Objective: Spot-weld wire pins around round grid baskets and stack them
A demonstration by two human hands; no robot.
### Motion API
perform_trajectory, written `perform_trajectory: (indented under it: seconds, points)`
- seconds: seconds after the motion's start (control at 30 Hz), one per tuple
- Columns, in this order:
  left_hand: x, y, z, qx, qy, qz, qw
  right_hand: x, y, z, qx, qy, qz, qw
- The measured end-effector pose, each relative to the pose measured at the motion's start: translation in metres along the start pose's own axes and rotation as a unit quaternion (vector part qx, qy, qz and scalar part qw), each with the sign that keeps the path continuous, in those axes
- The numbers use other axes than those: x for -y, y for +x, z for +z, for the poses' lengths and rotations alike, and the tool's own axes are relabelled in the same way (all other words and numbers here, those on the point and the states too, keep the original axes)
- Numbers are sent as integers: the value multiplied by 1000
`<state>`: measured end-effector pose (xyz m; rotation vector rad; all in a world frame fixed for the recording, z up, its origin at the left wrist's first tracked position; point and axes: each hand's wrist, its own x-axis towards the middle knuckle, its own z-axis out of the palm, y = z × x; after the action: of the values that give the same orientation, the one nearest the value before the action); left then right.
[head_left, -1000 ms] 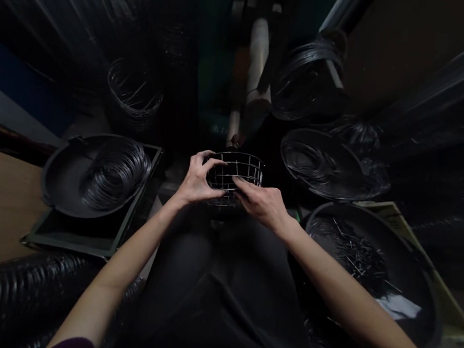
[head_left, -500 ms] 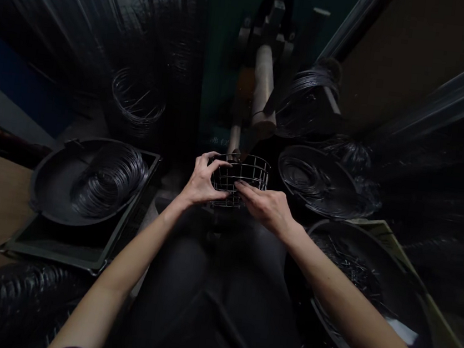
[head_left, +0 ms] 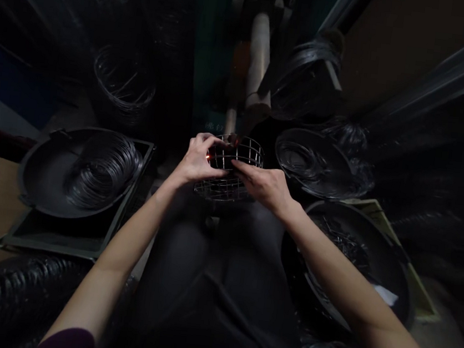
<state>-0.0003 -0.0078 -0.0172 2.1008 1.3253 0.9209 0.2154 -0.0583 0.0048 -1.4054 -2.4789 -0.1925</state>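
Note:
A round wire basket (head_left: 230, 188) is between my hands, its top ring set around the tip of a machine's metal electrode arm (head_left: 230, 122). My left hand (head_left: 195, 157) grips the basket's left side, thumb low and fingers curled over the upper wires. From the right, my right hand (head_left: 265, 184) presses its closed fingers against the near wires of the basket. An orange glow shows at the electrode tip, and a bright spark is beside my left fingers. The fingertips inside the basket are partly hidden.
At left, a dark pan (head_left: 47, 175) with coiled wire rings rests on a crate (head_left: 52, 240). On the right stand a pan of wire rings (head_left: 313, 161) and a larger pan of short wire pieces (head_left: 390, 253). A thick metal cylinder (head_left: 260, 54) extends above the basket.
An orange glow and a spark have appeared at the basket. The basket is tilted differently, showing more of its lower mesh. The whole view has shifted slightly.

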Motion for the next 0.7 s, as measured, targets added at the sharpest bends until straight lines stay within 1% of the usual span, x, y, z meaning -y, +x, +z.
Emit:
perform_trajectory:
  seconds: [0.13, 0.27, 0.4, 0.5, 0.63, 0.7]
  points:
    - [-2, 5, -1, -13, -6, -9, 1000, 0, -4, 5, -62, 28, 57, 996]
    - [2, 21, -3, -17, -5, -14, 1000, -8, 8, 12, -104, 47, 94, 989]
    - [6, 33, -6, 1, -20, -20, 1000, -17, 19, 16, -111, 86, 111, 984]
    - [8, 40, -8, 3, -14, -30, 999, -22, 27, 20, -122, 112, 128, 978]
    - [11, 60, -11, 0, 11, -50, 999, -23, 48, 23, -135, 139, 160, 968]
    - [12, 70, -12, 6, 16, -50, 999, -23, 53, 21, -136, 143, 175, 965]
